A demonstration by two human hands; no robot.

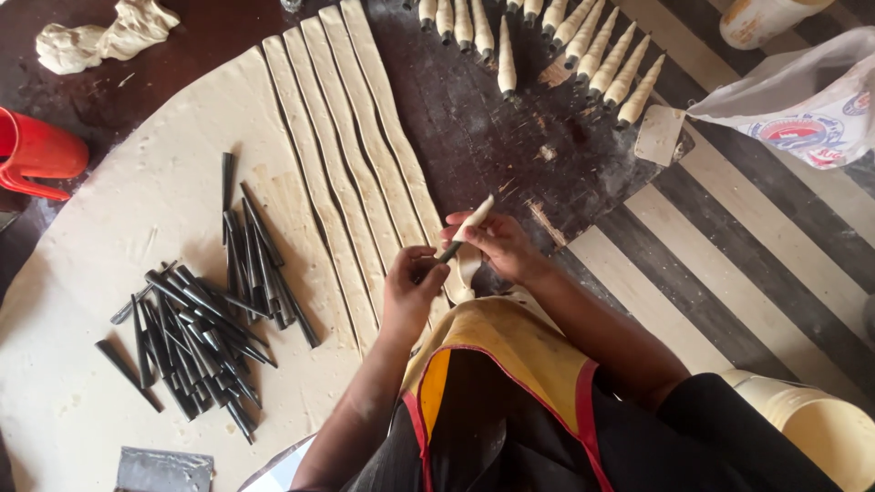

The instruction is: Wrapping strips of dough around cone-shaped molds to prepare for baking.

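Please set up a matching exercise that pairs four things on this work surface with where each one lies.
Things:
1. Pile of black cone moulds
2. Row of wrapped cones
3. Lump of leftover dough
4. Red jug

Places:
A. At the left edge, beside the rolled dough sheet
B. In the top left corner, on the dark table
C. On the dough sheet, left of the left hand
D. Along the top, beyond the right hand

Pairs: 1-C, 2-D, 3-B, 4-A
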